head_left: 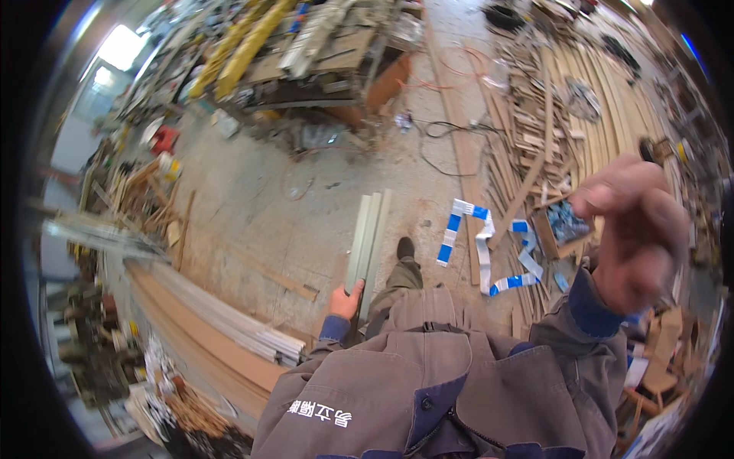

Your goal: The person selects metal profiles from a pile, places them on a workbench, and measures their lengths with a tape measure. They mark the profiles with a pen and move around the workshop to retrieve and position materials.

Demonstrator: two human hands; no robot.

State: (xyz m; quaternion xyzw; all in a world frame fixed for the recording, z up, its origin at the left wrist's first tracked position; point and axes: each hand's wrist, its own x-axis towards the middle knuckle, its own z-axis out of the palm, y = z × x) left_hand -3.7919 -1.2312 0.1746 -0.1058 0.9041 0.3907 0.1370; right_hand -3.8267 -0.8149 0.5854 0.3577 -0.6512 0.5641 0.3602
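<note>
Raised close to the lens at three o'clock, the right hand [638, 229] is a blur of curled fingers above a blue-trimmed cuff; whether it grips anything, I cannot tell. At six o'clock spreads a brown-grey jacket [375, 367] of matte, creased cloth. Just lower left of centre, toward seven o'clock, the left hand [344, 303] closes around pale grey-green strips [368, 241], long, straight and smooth, bundled side by side and pointing to twelve, with the thumb along their edge.

Beside them, a dark shoe [406, 247] stands on the scuffed concrete floor [252, 191]. Between three and four o'clock, a flat blue-and-white banded ribbon [482, 245] lies in sharp folds, near an open cardboard box [546, 232] with crumpled blue contents. Long brown boards [183, 329] and slender pale lengths stretch at eight o'clock.

Farther out, toward two o'clock, rough timber [547, 115] lies in a jumbled heap. A loaded workbench [344, 60] sits between eleven and twelve, topped by long yellow lengths [241, 69].

The left fingers' undersides and the strips' near ends are hidden. The yellow lengths are cut off above, and clutter around the dark fisheye rim is too smeared to identify.
</note>
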